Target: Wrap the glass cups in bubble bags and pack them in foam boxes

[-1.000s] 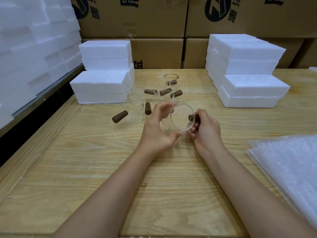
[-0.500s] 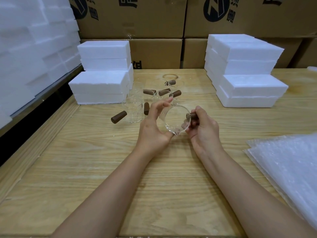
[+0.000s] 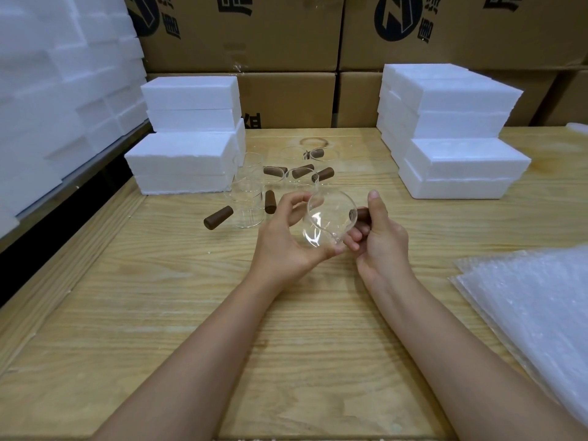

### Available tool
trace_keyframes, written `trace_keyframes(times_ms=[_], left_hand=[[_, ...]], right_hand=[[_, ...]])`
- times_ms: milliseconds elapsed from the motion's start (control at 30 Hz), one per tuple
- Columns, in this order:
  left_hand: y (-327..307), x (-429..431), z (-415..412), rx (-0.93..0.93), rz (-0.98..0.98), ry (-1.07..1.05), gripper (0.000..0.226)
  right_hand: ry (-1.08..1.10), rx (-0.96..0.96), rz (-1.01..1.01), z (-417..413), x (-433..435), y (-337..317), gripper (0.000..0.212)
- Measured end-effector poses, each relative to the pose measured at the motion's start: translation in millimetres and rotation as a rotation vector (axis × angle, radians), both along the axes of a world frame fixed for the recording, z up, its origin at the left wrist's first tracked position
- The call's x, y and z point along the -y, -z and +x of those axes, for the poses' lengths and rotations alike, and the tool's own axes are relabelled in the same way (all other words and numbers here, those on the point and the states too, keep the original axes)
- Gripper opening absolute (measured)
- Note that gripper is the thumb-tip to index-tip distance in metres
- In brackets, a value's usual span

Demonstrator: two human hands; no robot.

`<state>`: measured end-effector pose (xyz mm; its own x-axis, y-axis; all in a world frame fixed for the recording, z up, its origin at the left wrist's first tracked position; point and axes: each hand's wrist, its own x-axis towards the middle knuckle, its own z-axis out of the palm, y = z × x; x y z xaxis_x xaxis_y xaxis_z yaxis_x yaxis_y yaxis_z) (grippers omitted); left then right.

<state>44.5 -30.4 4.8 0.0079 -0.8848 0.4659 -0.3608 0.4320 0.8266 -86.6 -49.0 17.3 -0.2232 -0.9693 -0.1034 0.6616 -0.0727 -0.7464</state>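
I hold a clear glass cup (image 3: 329,219) with a brown wooden handle above the middle of the wooden table (image 3: 191,297). My left hand (image 3: 286,243) cups its glass body from the left and below. My right hand (image 3: 378,237) grips the brown handle (image 3: 359,214) on the cup's right side. The cup's mouth tilts toward me. Several more glass cups with brown handles (image 3: 246,208) stand behind my hands. A pile of bubble bags (image 3: 537,310) lies at the right edge. White foam boxes are stacked at the left (image 3: 184,160) and right (image 3: 455,135).
Cardboard cartons (image 3: 286,43) line the wall behind the table. More white foam pieces (image 3: 57,90) are piled along the left side, beyond a dark gap at the table's left edge.
The cup has been turned and tilted between my hands, its mouth now facing me more. My right thumb has lifted upright beside the handle. Both hands stay in about the same place.
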Motion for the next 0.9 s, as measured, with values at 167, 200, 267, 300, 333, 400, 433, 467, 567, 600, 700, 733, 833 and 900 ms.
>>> trace_keyframes(times_ms=[167,200,267,300,333,400,433,467,567,600,700,733,833,900], left_hand=[[2.4,2.1,1.7,-0.014,0.075,0.006,0.076],[2.8,2.7,2.2,-0.017,0.084,0.011,0.076],[3.3,3.4,3.0,-0.02,0.108,0.025,0.075],[3.5,3.8,3.4,-0.018,0.119,0.032,0.075],[3.7,4.2,3.7,-0.013,0.126,0.036,0.075],[4.2,4.8,3.4,0.003,0.13,0.029,0.075],[4.5,5.2,3.2,0.008,0.132,0.023,0.075],[4.9,5.8,3.1,0.008,0.134,0.017,0.074],[6.0,8.8,3.5,0.013,0.132,-0.009,0.074],[6.4,9.9,3.5,0.016,0.125,-0.02,0.075],[6.3,10.3,2.9,0.042,0.067,-0.072,0.077],[6.7,10.1,2.9,0.053,0.029,-0.09,0.078],[8.3,8.9,2.8,0.081,-0.079,-0.13,0.076],[8.4,8.5,3.0,0.086,-0.119,-0.147,0.076]], right_hand=[[-0.024,-0.053,-0.029,-1.1,-3.0,-4.6,0.041],[-0.03,-0.066,-0.038,-1.6,-3.8,-5.6,0.042],[-0.038,-0.09,-0.058,-2.7,-5.5,-7.4,0.04],[-0.042,-0.103,-0.068,-3.0,-6.2,-8.0,0.039],[-0.047,-0.119,-0.079,-3.4,-7.0,-8.6,0.038],[-0.061,-0.153,-0.104,-4.1,-8.3,-10.1,0.039],[-0.07,-0.168,-0.116,-4.3,-8.6,-10.9,0.038],[-0.08,-0.182,-0.127,-4.4,-8.9,-11.7,0.038],[-0.116,-0.192,-0.163,-3.9,-9.6,-14.1,0.034],[-0.129,-0.182,-0.175,-3.8,-9.8,-14.5,0.033],[-0.169,-0.141,-0.198,-3.5,-9.5,-14.5,0.029],[-0.181,-0.125,-0.198,-3.6,-9.1,-14.2,0.027],[-0.206,-0.067,-0.178,-3.7,-7.3,-12.9,0.025],[-0.212,-0.037,-0.167,-3.3,-6.2,-12.1,0.024]])
